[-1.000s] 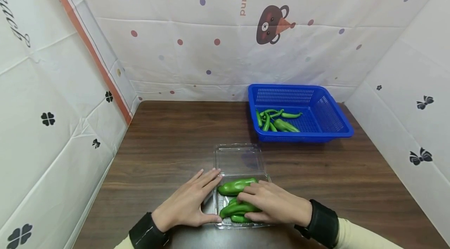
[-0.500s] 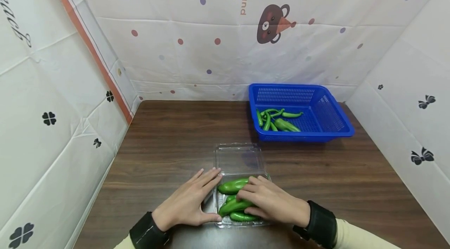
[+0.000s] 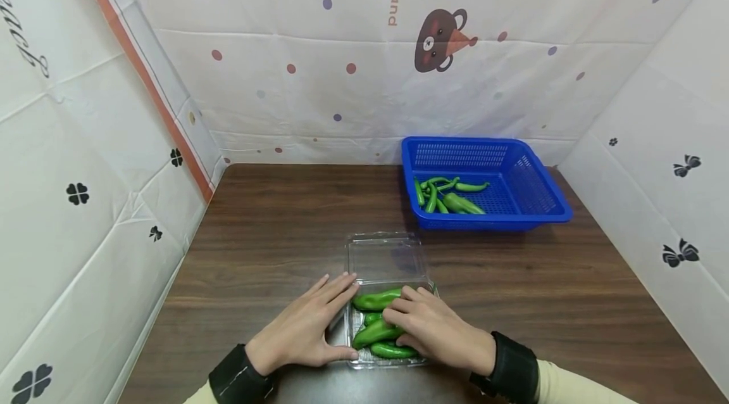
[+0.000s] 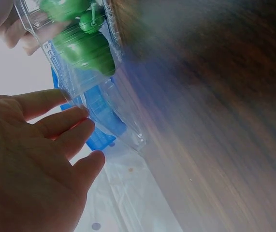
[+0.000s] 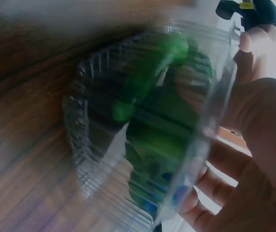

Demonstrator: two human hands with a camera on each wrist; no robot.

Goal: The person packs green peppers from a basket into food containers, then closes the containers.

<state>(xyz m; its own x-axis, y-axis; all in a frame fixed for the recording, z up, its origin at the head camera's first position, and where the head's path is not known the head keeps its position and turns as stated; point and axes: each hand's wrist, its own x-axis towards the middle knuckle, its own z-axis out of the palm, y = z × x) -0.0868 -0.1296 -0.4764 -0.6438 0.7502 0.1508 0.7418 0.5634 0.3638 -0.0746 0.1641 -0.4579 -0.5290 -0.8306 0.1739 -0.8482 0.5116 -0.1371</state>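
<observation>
A clear plastic clamshell box (image 3: 387,365) lies on the table with its lid (image 3: 387,259) folded back. Several green peppers lie crosswise inside, among them a thick one (image 3: 373,300) at the back, a long one (image 3: 373,333) in the middle and another (image 3: 393,351) in front. My left hand (image 3: 304,325) rests against the box's left side, fingers spread and straight. Reaching in from the right, my right hand (image 3: 438,328) curls its fingers over the long middle pepper and covers the right ends of the others. Through the clear wall (image 5: 79,121), the right wrist view shows peppers, blurred.
A blue plastic basket (image 3: 495,224) stands at the back right, with several smaller green peppers (image 3: 464,203) in its left part. Patterned white cloth (image 3: 285,100) rises behind and on both sides of the brown wooden table (image 3: 273,214).
My right hand has shifted slightly left and away from me, and the peppers in the box have moved a little with it. The left hand has stayed in place.
</observation>
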